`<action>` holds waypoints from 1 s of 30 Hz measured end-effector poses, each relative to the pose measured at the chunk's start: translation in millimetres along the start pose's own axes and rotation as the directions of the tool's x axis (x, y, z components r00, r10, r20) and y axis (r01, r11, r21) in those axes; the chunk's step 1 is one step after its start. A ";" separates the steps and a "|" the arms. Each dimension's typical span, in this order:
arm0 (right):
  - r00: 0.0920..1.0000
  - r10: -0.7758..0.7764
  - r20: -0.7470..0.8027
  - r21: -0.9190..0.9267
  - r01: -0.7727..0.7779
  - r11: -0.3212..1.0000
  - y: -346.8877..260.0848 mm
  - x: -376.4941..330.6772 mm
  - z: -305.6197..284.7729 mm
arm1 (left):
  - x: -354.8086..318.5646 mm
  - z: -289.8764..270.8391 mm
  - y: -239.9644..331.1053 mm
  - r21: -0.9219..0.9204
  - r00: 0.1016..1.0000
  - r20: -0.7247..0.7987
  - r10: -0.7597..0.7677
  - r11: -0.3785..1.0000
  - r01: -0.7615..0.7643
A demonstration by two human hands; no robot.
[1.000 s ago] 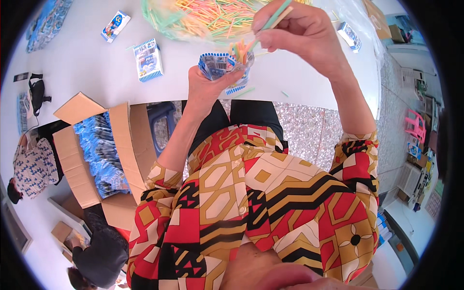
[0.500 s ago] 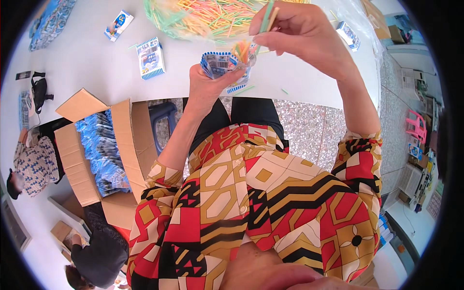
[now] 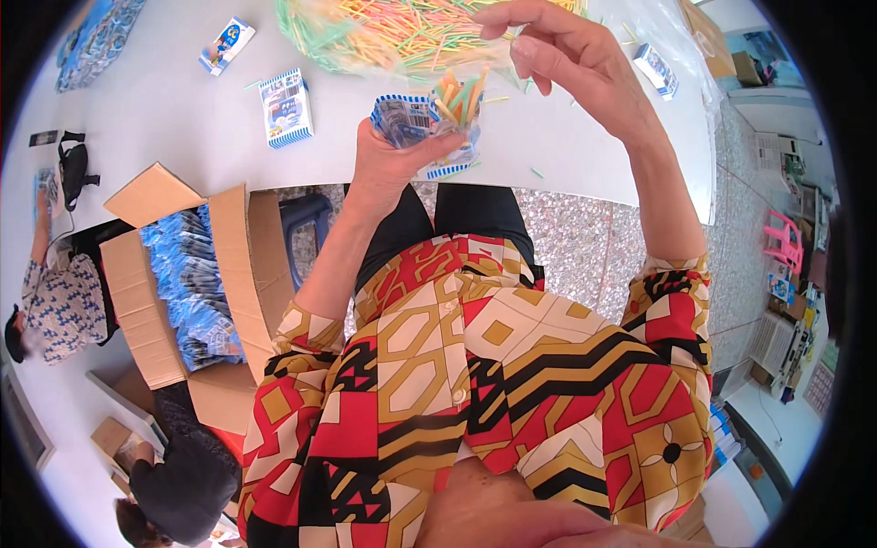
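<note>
My left hand grips a small blue and white packet held above the edge of the white table. Several coloured sticks, orange, green and yellow, stand out of the packet's open top. My right hand hovers just above and to the right of those sticks with its fingers spread and nothing between them. Behind both hands lies a large loose pile of the same coloured sticks in clear plastic.
Blue and white packets lie on the table: one left of my hands, another farther back, one at the right. An open cardboard box of blue packets stands on the floor at my left. Two other people sit at the lower left.
My right hand held a bunch of sticks over the packet; now the sticks stand in the packet and the right hand has let go and opened just above them.
</note>
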State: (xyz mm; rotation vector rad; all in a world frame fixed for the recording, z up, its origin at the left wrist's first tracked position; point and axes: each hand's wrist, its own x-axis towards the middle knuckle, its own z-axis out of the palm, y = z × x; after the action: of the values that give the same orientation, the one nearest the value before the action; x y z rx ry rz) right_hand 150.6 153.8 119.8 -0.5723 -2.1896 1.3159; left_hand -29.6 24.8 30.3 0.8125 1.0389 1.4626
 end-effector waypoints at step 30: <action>0.762 0.072 -0.644 0.055 -0.048 0.997 107.0 -123.1 -26.6 | 7.6 0.9 12.8 0.032 0.992 0.048 -0.114 0.993 0.113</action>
State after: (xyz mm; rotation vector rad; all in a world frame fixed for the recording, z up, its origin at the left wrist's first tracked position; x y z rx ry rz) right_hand 272.5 145.8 8.4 -0.9310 -1.5750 0.9768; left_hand -34.8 32.4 42.0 0.7935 1.0542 1.3276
